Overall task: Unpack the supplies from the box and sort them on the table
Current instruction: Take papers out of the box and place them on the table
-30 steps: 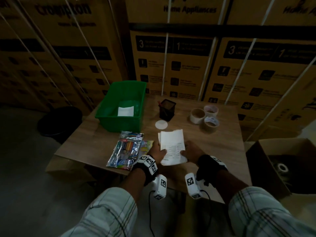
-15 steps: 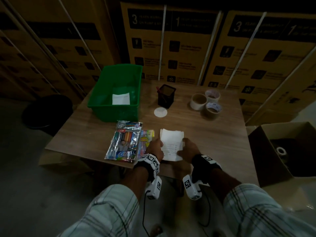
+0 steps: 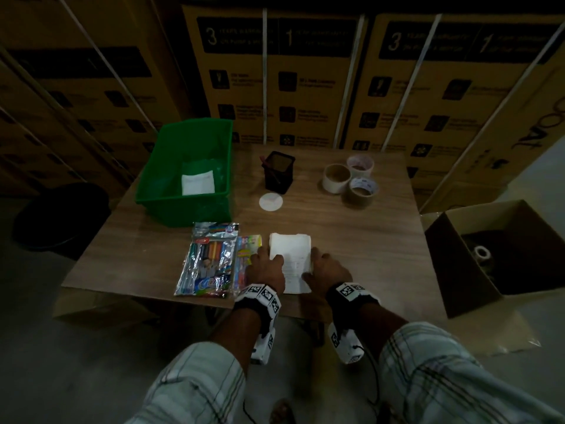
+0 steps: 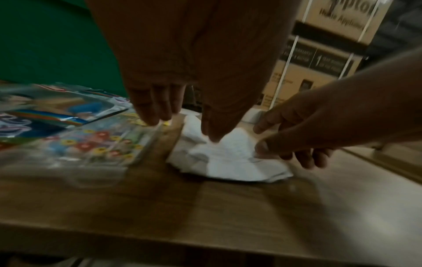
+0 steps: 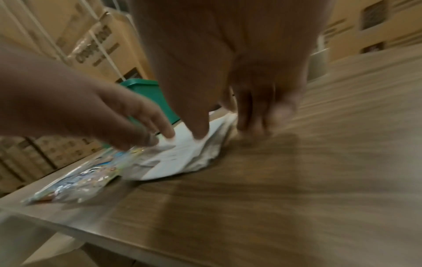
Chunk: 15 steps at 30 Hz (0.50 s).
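Green plastic of the bin (image 3: 171,166) is sitting far left on the desk (image 3: 351,240) with the marker packs (image 3: 211,258) in front and tape rolls (image 3: 351,179) behind, so I'm judging the sorting well along, though the box (image 3: 495,258) at right is still showing items. My left hand (image 3: 264,267) and right hand (image 3: 325,269) are both lying palm-down, fingers straight, grip wide, pressing the white paper stack (image 3: 292,255) flat between them.

cartons (image 3: 308,81): stacked, strapped, 12 o'clock behind table | black bin (image 3: 61,218): on floor, 9 o'clock | plaid sleeves (image 3: 452,377): 6 o'clock | floor (image 3: 61,362): grey, 7 o'clock
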Available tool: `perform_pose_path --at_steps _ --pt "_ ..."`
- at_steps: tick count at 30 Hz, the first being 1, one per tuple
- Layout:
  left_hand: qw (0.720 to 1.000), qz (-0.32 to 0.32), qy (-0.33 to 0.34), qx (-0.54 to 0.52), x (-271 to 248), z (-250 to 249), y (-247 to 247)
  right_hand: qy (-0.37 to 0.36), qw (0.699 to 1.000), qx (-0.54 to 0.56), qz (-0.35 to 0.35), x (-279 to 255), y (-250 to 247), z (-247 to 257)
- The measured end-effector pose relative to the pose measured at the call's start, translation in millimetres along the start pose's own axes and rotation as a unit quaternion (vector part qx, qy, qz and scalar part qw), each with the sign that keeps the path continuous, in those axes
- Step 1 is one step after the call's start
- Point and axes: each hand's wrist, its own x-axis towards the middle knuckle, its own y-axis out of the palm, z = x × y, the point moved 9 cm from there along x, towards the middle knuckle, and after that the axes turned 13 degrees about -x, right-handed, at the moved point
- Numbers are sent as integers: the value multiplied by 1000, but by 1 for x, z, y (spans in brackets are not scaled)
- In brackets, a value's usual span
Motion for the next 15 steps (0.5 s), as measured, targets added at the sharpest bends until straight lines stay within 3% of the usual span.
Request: perform_pose_path --at_steps 5,11,15 --pt "997 -1 80 -9 4 -60 3 -8 989 -108 -104 -25 -31 -43" --pt "981 68 182 -26 -15 -179 51 27 986 -128 -101 -77 -52 -164" --pt "970 114 215 -24 -31 -253 94 45 988 -121 -89 -114 -60 -255"
